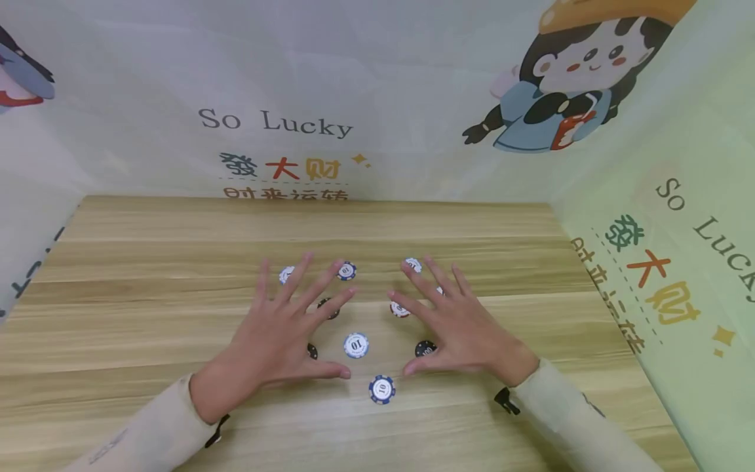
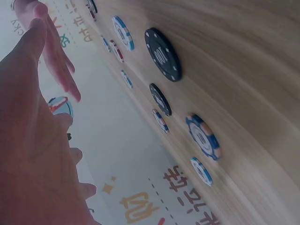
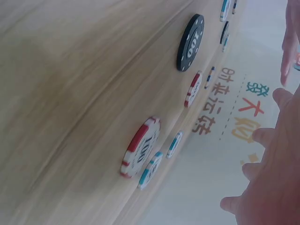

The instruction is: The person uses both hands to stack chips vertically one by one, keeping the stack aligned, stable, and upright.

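Note:
My left hand and right hand hover palm down over scattered poker chips, fingers spread and nothing held. Between the thumbs lies a light blue chip marked 10, with a dark blue chip nearer me. The right hand partly covers a black chip and a red-edged chip. Beside the left fingers are another black chip and a dark blue one. In the wrist views, a black chip and a red-edged chip lie flat, apart from the hands.
The chips lie on a wood-grain tabletop. Printed cloth walls with cartoon figures and lettering enclose its back and sides. A black clip or strap shows at the right wrist, and a similar one at the left.

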`<state>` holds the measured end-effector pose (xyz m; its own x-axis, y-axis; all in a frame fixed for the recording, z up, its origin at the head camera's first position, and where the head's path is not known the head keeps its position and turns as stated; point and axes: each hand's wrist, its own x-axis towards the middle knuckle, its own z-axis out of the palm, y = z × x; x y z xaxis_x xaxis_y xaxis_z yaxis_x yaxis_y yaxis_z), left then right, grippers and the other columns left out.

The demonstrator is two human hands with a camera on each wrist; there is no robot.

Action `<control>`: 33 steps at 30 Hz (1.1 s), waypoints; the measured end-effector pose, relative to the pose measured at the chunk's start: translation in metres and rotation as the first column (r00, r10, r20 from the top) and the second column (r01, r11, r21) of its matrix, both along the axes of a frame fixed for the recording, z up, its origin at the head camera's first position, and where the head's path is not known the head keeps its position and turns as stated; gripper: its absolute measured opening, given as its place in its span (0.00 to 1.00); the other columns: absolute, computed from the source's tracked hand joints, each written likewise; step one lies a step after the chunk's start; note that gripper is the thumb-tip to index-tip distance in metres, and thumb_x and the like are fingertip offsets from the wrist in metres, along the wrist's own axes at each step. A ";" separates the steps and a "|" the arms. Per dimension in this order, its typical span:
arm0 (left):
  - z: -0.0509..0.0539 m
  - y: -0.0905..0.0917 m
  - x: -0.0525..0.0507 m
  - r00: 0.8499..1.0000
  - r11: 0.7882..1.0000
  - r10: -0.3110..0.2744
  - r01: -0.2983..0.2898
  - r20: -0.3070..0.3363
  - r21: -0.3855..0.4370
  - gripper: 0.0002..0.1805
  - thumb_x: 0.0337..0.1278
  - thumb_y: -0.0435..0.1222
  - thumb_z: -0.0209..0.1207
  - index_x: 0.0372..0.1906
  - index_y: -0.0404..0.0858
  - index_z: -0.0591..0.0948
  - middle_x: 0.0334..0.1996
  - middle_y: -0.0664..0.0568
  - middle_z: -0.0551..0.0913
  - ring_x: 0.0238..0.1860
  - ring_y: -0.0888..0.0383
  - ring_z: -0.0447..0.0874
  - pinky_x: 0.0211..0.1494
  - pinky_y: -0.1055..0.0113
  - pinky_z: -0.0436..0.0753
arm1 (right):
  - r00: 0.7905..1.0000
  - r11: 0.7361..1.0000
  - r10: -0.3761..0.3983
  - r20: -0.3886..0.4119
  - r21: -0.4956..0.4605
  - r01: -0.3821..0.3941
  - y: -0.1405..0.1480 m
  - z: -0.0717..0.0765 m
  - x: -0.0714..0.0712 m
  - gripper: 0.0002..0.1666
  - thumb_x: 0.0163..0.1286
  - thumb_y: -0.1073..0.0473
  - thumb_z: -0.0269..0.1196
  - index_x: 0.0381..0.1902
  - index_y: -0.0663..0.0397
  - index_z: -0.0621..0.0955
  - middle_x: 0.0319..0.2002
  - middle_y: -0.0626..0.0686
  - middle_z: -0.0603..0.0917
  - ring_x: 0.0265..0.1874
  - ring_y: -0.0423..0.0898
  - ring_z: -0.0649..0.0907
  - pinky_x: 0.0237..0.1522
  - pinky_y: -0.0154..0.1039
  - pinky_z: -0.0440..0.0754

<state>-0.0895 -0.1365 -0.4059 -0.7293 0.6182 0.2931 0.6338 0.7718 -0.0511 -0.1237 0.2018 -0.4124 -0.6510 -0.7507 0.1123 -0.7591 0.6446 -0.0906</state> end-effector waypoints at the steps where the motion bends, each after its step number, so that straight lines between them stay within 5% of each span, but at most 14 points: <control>1: 0.000 -0.002 0.000 1.000 1.000 0.009 -0.009 0.010 -0.004 0.66 0.43 0.88 0.55 0.86 0.56 0.68 0.90 0.49 0.53 0.89 0.36 0.42 0.78 0.17 0.43 | 1.000 1.000 -0.009 0.002 0.001 0.009 0.002 0.000 0.000 0.74 0.58 0.00 0.32 0.88 0.39 0.65 0.91 0.56 0.46 0.88 0.67 0.43 0.79 0.80 0.46; 8: 0.001 -0.014 0.003 0.996 0.998 0.060 -0.059 0.071 -0.019 0.67 0.44 0.87 0.57 0.88 0.57 0.64 0.91 0.49 0.48 0.89 0.36 0.39 0.78 0.17 0.41 | 0.998 0.999 -0.053 0.031 -0.008 0.053 0.015 -0.002 0.002 0.73 0.59 0.01 0.37 0.88 0.39 0.64 0.90 0.57 0.47 0.87 0.68 0.43 0.78 0.81 0.46; 15: -0.001 -0.025 0.007 0.992 0.996 0.084 -0.082 0.090 -0.027 0.64 0.50 0.88 0.49 0.87 0.56 0.67 0.91 0.48 0.47 0.89 0.36 0.39 0.77 0.16 0.42 | 0.996 0.997 -0.079 0.033 -0.010 0.080 0.029 -0.002 0.004 0.70 0.57 0.13 0.67 0.89 0.39 0.63 0.91 0.54 0.45 0.87 0.69 0.45 0.77 0.82 0.47; 23: -0.006 -0.034 0.008 0.989 0.996 0.092 -0.090 0.117 -0.020 0.63 0.54 0.88 0.45 0.87 0.55 0.66 0.91 0.48 0.46 0.89 0.37 0.35 0.78 0.19 0.35 | 0.992 0.994 -0.112 0.052 -0.010 0.112 0.041 -0.005 0.008 0.70 0.61 0.09 0.59 0.90 0.38 0.59 0.91 0.51 0.40 0.87 0.69 0.43 0.78 0.81 0.44; 33: -0.015 -0.048 0.006 0.982 0.993 0.113 -0.114 0.152 -0.004 0.63 0.53 0.87 0.50 0.86 0.53 0.69 0.90 0.47 0.50 0.88 0.34 0.41 0.77 0.15 0.42 | 0.986 0.990 -0.142 0.088 0.001 0.143 0.052 -0.007 0.008 0.70 0.60 0.11 0.63 0.90 0.38 0.60 0.91 0.51 0.38 0.88 0.67 0.41 0.78 0.81 0.43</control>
<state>-0.0830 -0.1842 -0.4212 -0.8308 0.5277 0.1770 0.5422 0.8392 0.0428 -0.1155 0.2537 -0.4190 -0.7586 -0.6493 0.0538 -0.6486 0.7448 -0.1565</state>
